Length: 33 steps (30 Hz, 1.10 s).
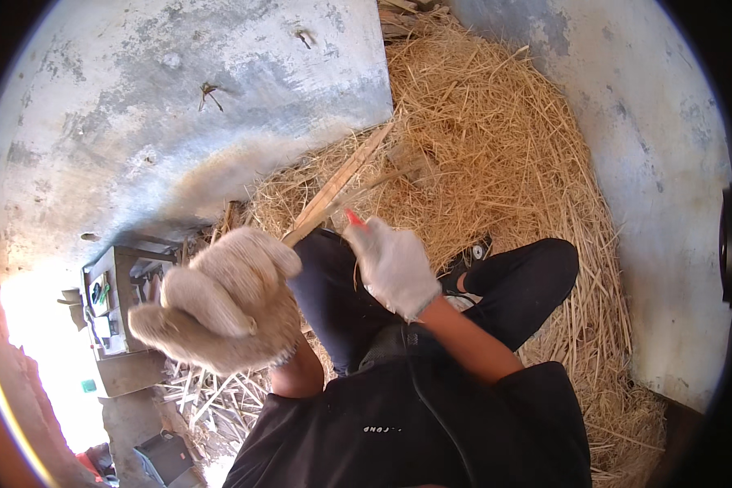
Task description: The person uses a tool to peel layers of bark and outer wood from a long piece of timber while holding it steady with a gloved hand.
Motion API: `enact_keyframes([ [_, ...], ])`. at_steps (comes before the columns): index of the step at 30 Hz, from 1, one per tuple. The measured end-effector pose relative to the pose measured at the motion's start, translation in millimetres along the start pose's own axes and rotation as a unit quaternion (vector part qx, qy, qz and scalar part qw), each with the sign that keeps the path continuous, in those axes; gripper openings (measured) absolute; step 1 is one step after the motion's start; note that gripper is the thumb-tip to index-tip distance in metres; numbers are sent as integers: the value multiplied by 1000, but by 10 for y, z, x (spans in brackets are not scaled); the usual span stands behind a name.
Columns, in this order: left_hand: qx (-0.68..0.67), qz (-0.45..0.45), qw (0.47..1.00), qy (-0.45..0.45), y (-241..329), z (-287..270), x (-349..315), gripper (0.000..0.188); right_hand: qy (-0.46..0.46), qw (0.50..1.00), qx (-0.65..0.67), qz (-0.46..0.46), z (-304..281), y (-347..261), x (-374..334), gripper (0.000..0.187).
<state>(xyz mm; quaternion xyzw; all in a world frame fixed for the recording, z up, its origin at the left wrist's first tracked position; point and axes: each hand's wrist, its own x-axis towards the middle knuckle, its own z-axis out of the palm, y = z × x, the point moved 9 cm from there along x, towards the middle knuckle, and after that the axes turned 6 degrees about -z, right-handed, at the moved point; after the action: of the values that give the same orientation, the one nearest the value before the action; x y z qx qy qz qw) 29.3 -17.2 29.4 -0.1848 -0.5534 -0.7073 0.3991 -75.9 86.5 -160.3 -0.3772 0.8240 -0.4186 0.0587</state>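
In a thick beige knit glove, my left hand (pixel 224 301) is raised at the left, its fingers curled closed around the near end of a split wooden strip (pixel 337 187). The strip slants away to the upper right, over the straw. My right hand (pixel 394 264), in a whitish glove, is closed around a small tool with a red end (pixel 355 219) that sticks out past the thumb. The rest of that tool is hidden in the fist. A thin blurred length (pixel 390 176) runs beside the wooden strip; I cannot tell what it is.
Loose straw and shavings (pixel 496 138) cover the floor ahead and to the right. My bent leg (pixel 520 281) lies over them. A worn wall (pixel 179 106) stands at the left, another (pixel 667 163) at the right. A small wooden cabinet (pixel 126 297) is near the bright doorway.
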Motion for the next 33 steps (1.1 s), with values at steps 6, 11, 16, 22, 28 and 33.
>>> enact_keyframes([
  [6,9,14,997,-69,37,213,-14,62,-91,979,-106,151,303,1982,-362,46],
  [11,37,7,997,-72,-22,305,46,61,19,993,108,-46,-438,10,-186,31],
  [16,35,-21,997,-62,-87,308,61,55,-69,975,212,-1,-375,-405,-168,28],
  [22,28,-10,997,-64,-72,320,45,41,-107,981,-31,159,234,1544,-151,60],
  [28,38,32,999,11,-62,177,40,31,-18,997,60,40,-232,746,-92,32],
  [33,50,61,986,144,-116,113,74,32,-3,960,275,-49,-590,-437,-35,22],
])
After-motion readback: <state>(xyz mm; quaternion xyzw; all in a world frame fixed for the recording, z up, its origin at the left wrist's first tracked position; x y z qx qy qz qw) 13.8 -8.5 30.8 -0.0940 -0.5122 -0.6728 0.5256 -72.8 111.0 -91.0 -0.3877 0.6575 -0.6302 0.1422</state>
